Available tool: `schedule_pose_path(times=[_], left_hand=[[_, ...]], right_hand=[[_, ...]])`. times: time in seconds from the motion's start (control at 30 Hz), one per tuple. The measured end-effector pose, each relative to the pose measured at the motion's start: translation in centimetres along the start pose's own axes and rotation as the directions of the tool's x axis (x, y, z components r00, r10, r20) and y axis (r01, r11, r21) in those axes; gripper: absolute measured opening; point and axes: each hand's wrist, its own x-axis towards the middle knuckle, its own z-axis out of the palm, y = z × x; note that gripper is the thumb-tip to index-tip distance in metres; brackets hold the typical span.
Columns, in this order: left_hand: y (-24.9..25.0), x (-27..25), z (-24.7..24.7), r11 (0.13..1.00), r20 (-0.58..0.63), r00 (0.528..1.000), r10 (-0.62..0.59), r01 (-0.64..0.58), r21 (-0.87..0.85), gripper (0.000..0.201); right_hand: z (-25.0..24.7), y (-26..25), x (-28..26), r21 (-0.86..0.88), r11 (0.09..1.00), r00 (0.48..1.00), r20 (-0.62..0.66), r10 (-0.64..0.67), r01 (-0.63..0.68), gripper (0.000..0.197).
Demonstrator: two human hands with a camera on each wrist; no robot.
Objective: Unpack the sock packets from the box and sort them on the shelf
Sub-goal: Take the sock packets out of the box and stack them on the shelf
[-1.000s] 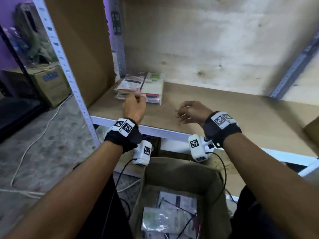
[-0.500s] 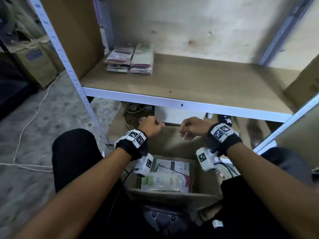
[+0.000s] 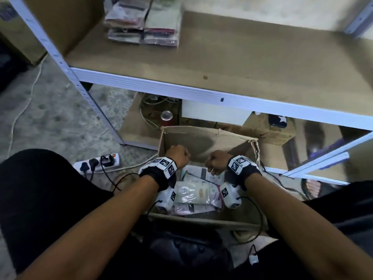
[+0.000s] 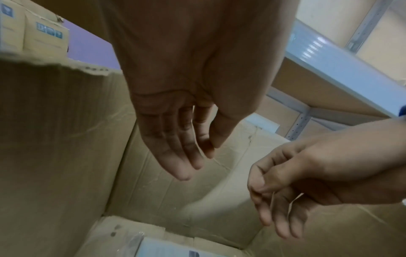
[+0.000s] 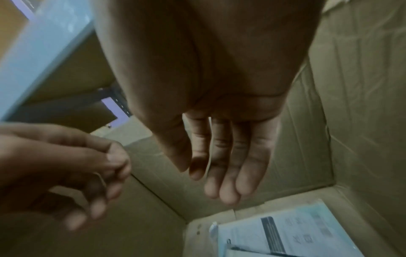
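Reaching into the box (image 3: 203,138): left hand (image 3: 177,155) and right hand (image 3: 217,161) both empty, fingers (image 4: 182,156) loosely extended and slightly spread, hovering above the sock packets (image 3: 193,191) lying flat at the bottom. Sorted packets (image 3: 141,25): stacked at the shelf (image 3: 242,63) back-left corner. Handling advice: pinch one packet by its edge, since the plastic looks slippery, and lift it clear of the wrist cables.

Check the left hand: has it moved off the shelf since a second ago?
Yes. The left hand has dropped from the shelf edge down into the open box, empty.
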Motion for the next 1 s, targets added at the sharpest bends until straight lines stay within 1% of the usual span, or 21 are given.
schedule_pose_path(times=[0.07,0.1,0.17,0.23,0.33,0.4,0.47,0.53,0.6,0.7,0.8,0.87,1.0], left_hand=[[-0.6,0.5,0.4,1.0,0.015,1.0,-0.022,0.022,0.013,0.028],[-0.9,0.7,0.7,0.999,0.02,0.999,-0.037,0.037,0.02,0.029],[-1.4,1.3,1.1,0.996,0.035,0.996,-0.077,0.075,0.04,0.03],[-1.7,1.8,1.6,0.992,0.047,0.993,-0.11,0.106,0.075,0.031],[-2.0,2.3,2.6,0.983,0.054,0.991,-0.126,0.117,0.139,0.031],[-2.3,2.7,3.3,0.973,0.056,0.988,-0.147,0.134,0.189,0.033],[-2.6,3.4,3.9,0.964,0.087,0.981,-0.172,0.149,0.221,0.036],[-2.8,4.0,4.6,0.957,0.136,0.97,-0.2,0.165,0.237,0.039],[-3.2,4.5,4.9,0.956,0.167,0.965,-0.204,0.159,0.246,0.042],[-3.6,5.2,5.3,0.955,0.173,0.966,-0.192,0.144,0.258,0.042],[-4.1,5.7,5.9,0.945,0.181,0.96,-0.216,0.159,0.285,0.046],[-4.3,5.9,6.3,0.933,0.167,0.96,-0.227,0.165,0.319,0.044],[-4.4,6.1,6.5,0.93,0.156,0.962,-0.224,0.163,0.328,0.042]], right_hand=[[0.9,0.6,1.9,-0.042,0.998,0.999,0.009,0.037,-0.037,0.027],[1.4,0.7,2.6,-0.076,0.996,0.999,-0.003,0.044,-0.045,0.029],[2.4,1.1,3.9,-0.203,0.978,0.999,-0.03,0.041,-0.046,0.028],[3.6,1.4,5.3,-0.349,0.937,1.0,-0.022,0.022,-0.028,0.03],[5.9,2.2,7.1,-0.487,0.873,1.0,0.027,0.004,0.009,0.031],[7.2,3.1,8.2,-0.542,0.839,0.998,0.058,-0.012,0.042,0.036],[8.0,3.8,9.2,-0.55,0.829,0.995,0.071,-0.071,0.099,0.045],[8.7,3.9,9.9,-0.543,0.831,0.992,0.054,-0.11,0.122,0.053],[9.6,3.8,10.2,-0.582,0.802,0.991,0.058,-0.124,0.135,0.057],[11.0,4.1,10.3,-0.613,0.774,0.987,0.106,-0.118,0.158,0.066],[12.0,4.5,10.0,-0.623,0.768,0.989,0.068,-0.135,0.148,0.06],[12.5,4.7,9.8,-0.644,0.751,0.987,0.047,-0.155,0.149,0.056],[13.4,4.8,9.6,-0.624,0.768,0.989,0.063,-0.135,0.145,0.052]])
